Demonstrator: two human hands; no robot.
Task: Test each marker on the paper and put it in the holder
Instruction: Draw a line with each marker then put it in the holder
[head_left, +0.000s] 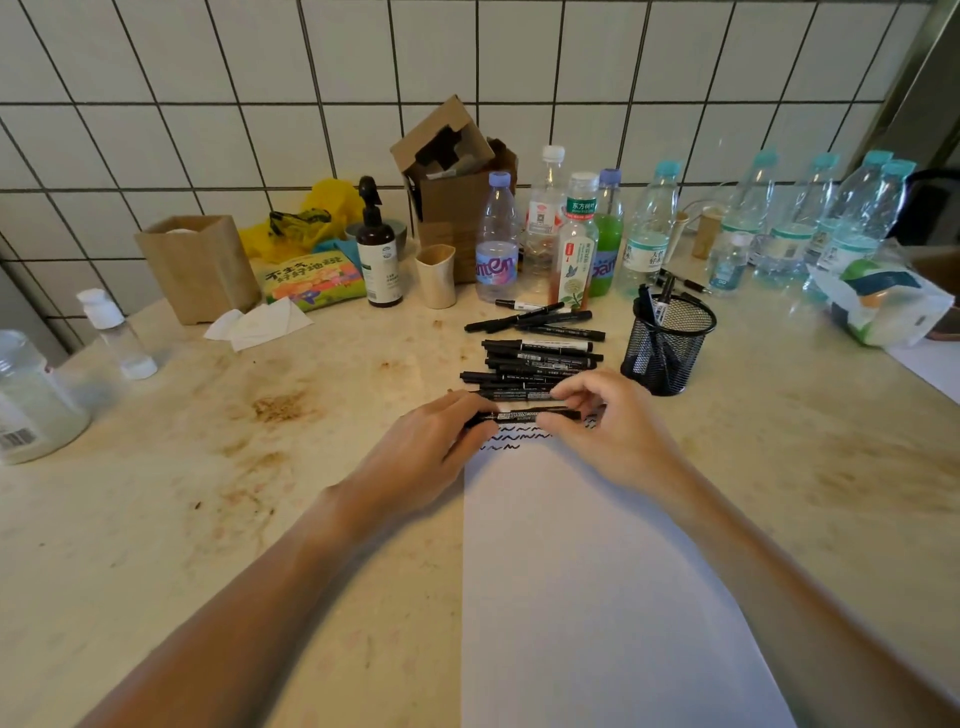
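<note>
Both bare forearms reach forward and converge. The left hand (426, 447) and right hand (608, 421) lie knuckles-up, fingers curled, each grip closed on one end of a black marker pen (524, 415).

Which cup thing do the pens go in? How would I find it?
Find the white paper on the counter, then the pile of black markers past its top edge. Right of that pile stands the holder: the only black wire-mesh cup, with a few markers standing inside.
</note>
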